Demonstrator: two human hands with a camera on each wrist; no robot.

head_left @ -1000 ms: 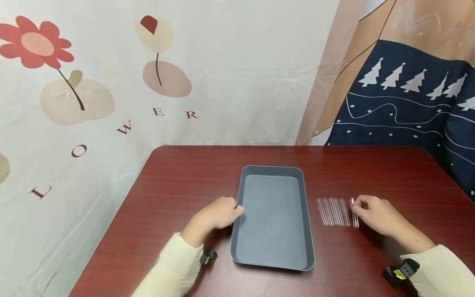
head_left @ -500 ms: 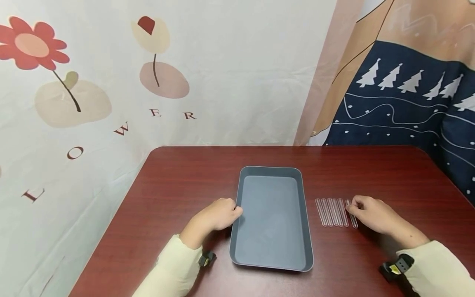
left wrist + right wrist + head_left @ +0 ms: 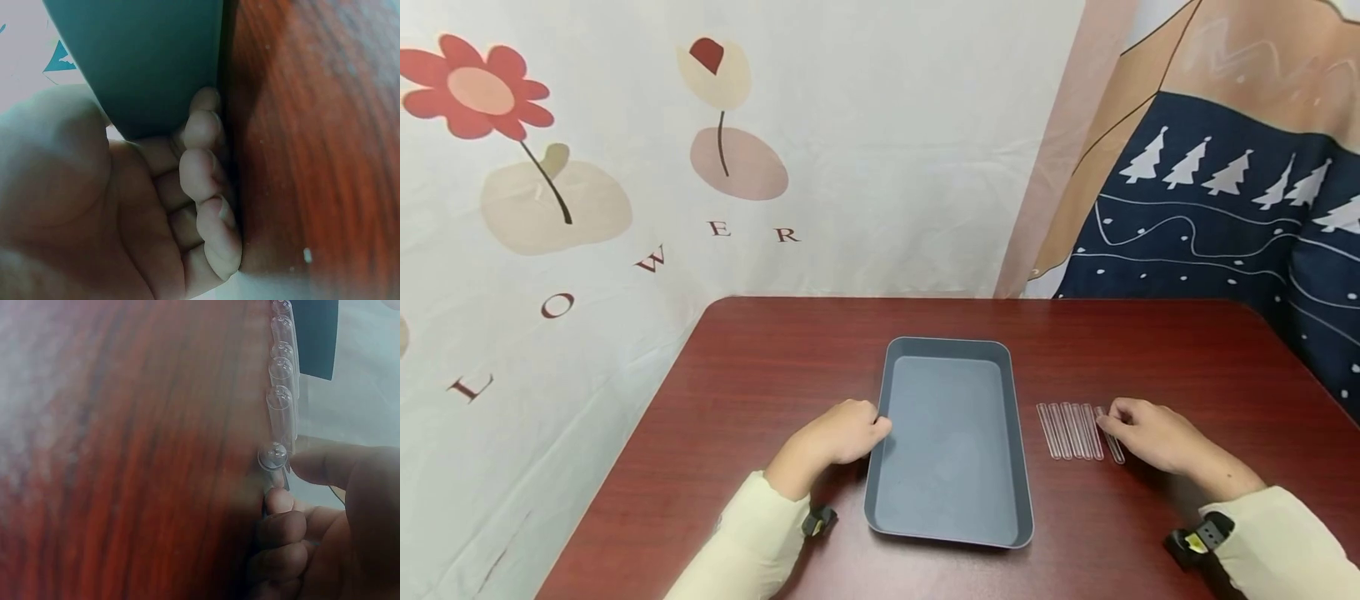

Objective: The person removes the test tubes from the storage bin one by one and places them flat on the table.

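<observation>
My left hand (image 3: 842,433) grips the left rim of a grey rectangular tray (image 3: 951,450). In the left wrist view its fingers (image 3: 200,172) curl low against the tray's outer wall (image 3: 150,62), close to the tabletop. At the right, my right hand (image 3: 1157,433) pinches the upper end of a clear test tube (image 3: 1115,447) between thumb and index finger. That tube's rounded end (image 3: 273,456) faces the right wrist camera. Several more test tubes (image 3: 1077,431) lie side by side just left of it, with a narrow gap between.
The dark red wooden table (image 3: 790,350) carries the tray in its middle, right of my left hand. Behind stands a pale cloth with printed flowers (image 3: 481,90). A navy cloth with white trees (image 3: 1195,225) hangs at the back right.
The right hand has shifted slightly left, bringing the pinched test tube nearer the row and tilting its upper end left. My left hand keeps its grip on the tray.
</observation>
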